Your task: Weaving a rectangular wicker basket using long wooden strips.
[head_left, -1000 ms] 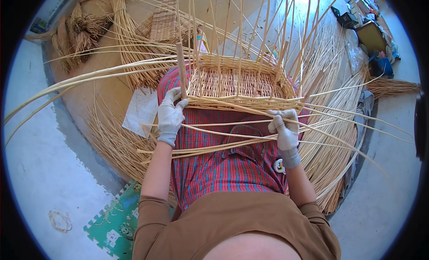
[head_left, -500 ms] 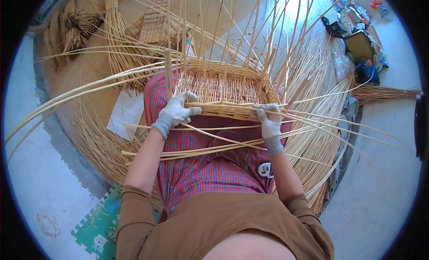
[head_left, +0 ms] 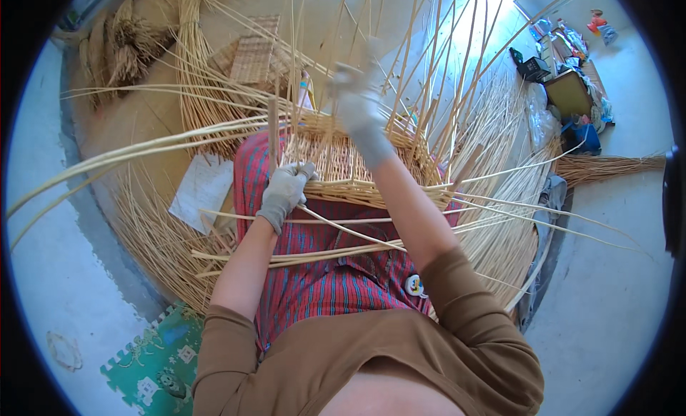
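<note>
A half-woven wicker basket (head_left: 386, 192) rests on my lap over a red striped cloth (head_left: 321, 291), its tall stakes standing up all round. Closed on the basket's near left edge is my left hand (head_left: 286, 191), in a pale work glove. Long willow rods (head_left: 161, 139) run out to the left from the weave beside it. My right hand (head_left: 357, 101), gloved too, is raised over the basket's far side among the upright stakes (head_left: 411, 51). Motion smears its fingers, so I cannot make out what they hold. More loose rods (head_left: 343, 253) lie across the cloth.
Bundled willow (head_left: 191, 58) and a woven piece (head_left: 256, 50) lie beyond at the far left. A broad spread of rods (head_left: 493, 144) covers the floor at right. A green foam mat (head_left: 161, 359) is at lower left; a cluttered box (head_left: 568, 94) stands far right.
My right hand has left the basket's near right edge and swung up and leftward over its far side. My left hand stays at the near left edge, its grip slightly shifted.
</note>
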Action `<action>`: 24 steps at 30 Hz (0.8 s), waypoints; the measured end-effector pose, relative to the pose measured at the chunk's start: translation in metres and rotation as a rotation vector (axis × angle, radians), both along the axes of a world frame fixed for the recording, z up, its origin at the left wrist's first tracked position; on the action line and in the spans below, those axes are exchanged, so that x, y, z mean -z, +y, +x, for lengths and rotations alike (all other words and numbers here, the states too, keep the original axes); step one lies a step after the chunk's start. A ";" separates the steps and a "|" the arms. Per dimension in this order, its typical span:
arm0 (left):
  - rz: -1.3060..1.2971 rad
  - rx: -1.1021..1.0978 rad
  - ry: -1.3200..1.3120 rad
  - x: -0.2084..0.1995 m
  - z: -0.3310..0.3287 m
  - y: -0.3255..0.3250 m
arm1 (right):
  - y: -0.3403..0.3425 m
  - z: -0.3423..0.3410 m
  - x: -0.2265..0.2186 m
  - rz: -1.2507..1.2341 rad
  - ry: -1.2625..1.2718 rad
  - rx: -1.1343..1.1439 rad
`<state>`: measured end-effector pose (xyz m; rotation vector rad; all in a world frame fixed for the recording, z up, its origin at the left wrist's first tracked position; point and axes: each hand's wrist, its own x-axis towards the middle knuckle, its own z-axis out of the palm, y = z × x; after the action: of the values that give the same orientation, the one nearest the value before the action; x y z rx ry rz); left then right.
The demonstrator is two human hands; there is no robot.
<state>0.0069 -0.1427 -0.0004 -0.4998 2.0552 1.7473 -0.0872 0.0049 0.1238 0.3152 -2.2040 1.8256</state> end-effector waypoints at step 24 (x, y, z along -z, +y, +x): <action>0.142 0.438 -0.041 -0.023 -0.012 0.082 | 0.188 0.148 0.105 -0.416 -0.296 0.339</action>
<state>-0.0052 -0.0611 0.0230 -0.0342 1.8232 1.5836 0.0603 0.1930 0.0186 -0.4089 -1.8247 2.1610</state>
